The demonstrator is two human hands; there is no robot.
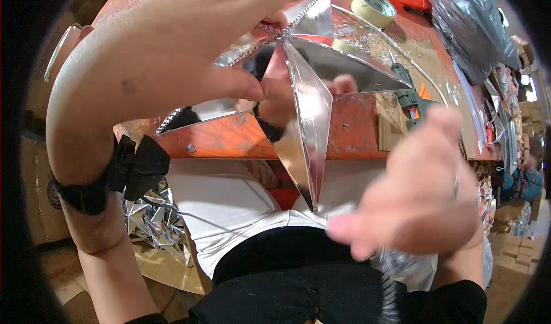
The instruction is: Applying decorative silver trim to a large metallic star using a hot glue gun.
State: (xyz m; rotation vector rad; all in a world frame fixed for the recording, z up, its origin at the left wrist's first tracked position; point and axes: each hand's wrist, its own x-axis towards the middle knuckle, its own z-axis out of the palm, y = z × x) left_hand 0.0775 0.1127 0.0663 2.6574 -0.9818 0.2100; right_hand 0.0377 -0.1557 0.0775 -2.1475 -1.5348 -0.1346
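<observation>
A mirrored silver five-pointed star (pixel 310 88) stands at the table's front edge, one long point hanging down toward my lap. My left hand (pixel 166 54) grips it from the left, thumb on its face and fingers over the upper part. Beaded silver trim (pixel 310 11) runs along some of its upper and left edges. Close to the lowest tip, my right hand (pixel 419 192) is blurred by motion, with its fingers pinched together on silver trim. A length of that trim (pixel 390 286) dangles below the hand.
On the orange worn table (pixel 361 132) lie a tape roll (pixel 373 8), a green glue gun (pixel 406 88) and a white cord (pixel 402 51). A grey plastic bag (pixel 473 22) sits at the far right. Silver star pieces (pixel 155 226) are heaped below left.
</observation>
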